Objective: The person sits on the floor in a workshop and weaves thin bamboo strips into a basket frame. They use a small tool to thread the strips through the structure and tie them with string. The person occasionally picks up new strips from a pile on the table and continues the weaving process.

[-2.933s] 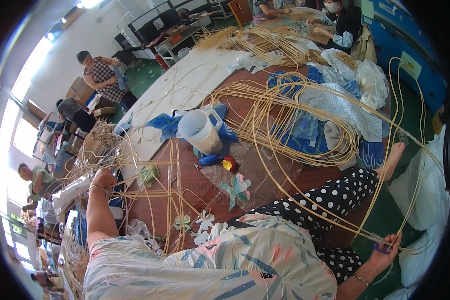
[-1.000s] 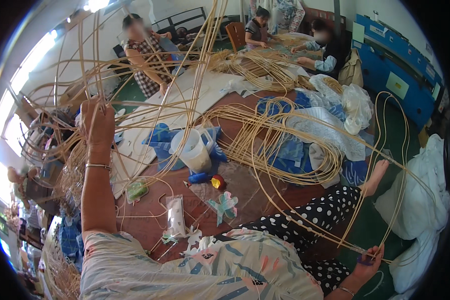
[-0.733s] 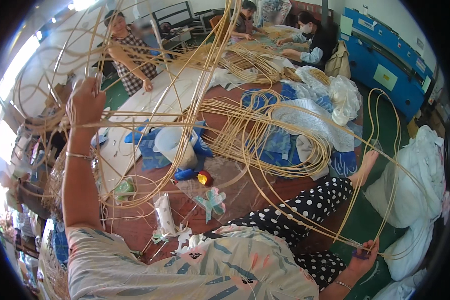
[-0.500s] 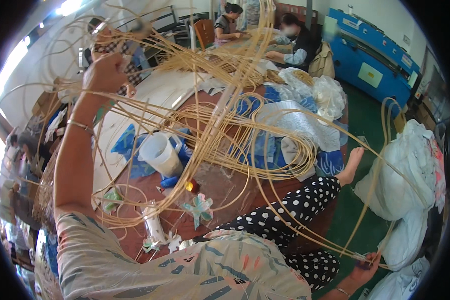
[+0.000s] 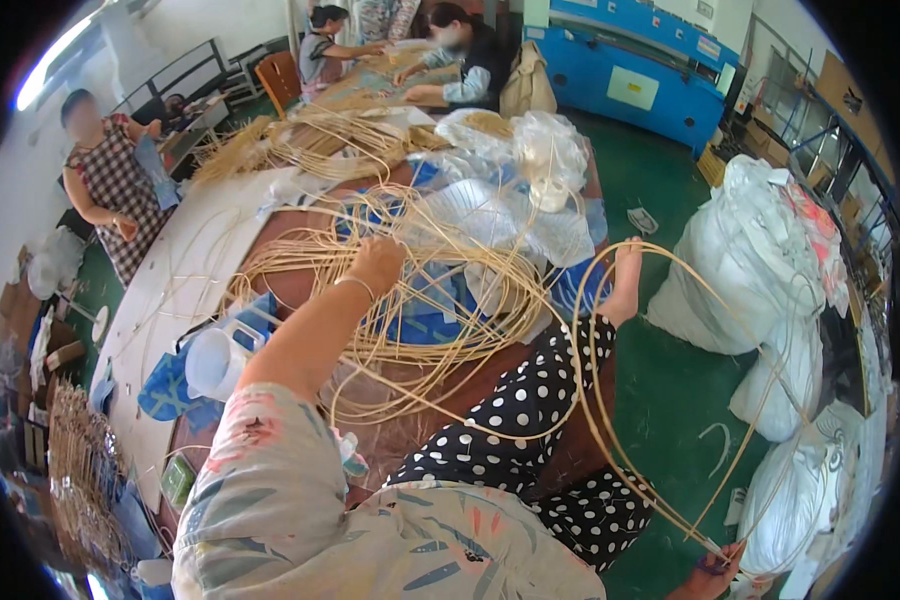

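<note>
A big tangled coil of pale cane strands (image 5: 470, 345) lies on the brown tabletop in front of me. My left hand (image 5: 378, 263) reaches over it, closed on cane strands at its near middle; the fingertips are mostly hidden. Down at the lower right, my right hand (image 5: 712, 572) is closed on the ends of a few strands. From there, long cane loops (image 5: 582, 385) arch up beside my polka-dot trouser leg (image 5: 510, 410) and back toward the coil. My bare foot (image 5: 624, 280) rests near the table's right edge.
A clear plastic jug (image 5: 213, 362) stands left of my arm on blue plastic. Beyond the coil lie crumpled clear bags (image 5: 550, 155) and more cane (image 5: 335, 140). White sacks (image 5: 735, 260) fill the right. Two people (image 5: 470, 75) sit at the far end; another person (image 5: 115, 190) stands left.
My left hand came down from high at the left onto the coil. The strands it had raised now lie in the heap. My right hand stays low, still gripping; the view has swung rightward.
</note>
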A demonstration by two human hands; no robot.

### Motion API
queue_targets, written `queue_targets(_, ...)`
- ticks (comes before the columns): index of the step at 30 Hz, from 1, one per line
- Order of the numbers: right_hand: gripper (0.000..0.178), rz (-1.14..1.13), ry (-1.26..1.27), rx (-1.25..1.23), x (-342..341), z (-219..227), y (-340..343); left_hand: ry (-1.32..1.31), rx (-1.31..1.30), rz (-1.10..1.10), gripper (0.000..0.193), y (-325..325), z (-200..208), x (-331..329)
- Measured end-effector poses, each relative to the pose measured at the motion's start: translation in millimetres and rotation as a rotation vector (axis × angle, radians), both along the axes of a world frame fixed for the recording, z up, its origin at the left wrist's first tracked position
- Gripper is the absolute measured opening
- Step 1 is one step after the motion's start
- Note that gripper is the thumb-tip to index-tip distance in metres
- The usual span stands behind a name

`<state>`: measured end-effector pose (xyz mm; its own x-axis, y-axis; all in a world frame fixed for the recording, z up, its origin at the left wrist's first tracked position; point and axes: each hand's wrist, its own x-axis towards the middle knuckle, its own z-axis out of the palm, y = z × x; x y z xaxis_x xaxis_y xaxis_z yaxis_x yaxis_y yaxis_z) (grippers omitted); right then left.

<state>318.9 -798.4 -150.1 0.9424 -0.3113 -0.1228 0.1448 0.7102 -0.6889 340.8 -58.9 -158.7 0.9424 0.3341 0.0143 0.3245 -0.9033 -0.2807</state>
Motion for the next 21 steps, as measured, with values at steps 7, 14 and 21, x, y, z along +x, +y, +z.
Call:
queue_targets(7, 0.017, -0.232, 0.143, -0.124, 35, 34, 65, -0.636, -0.454, -0.168, 0.009, -56, 21, -122)
queue_targets(14, 0.017, 0.072, -0.145, -0.266, 86, 20, 102, -1.042, -0.159, 0.709, 0.015, -14, 58, -349)
queue_targets(21, 0.018, 0.483, -0.228, -0.101, 138, 29, 148, -0.509, -0.119, 1.546, 0.027, -93, -49, -599)
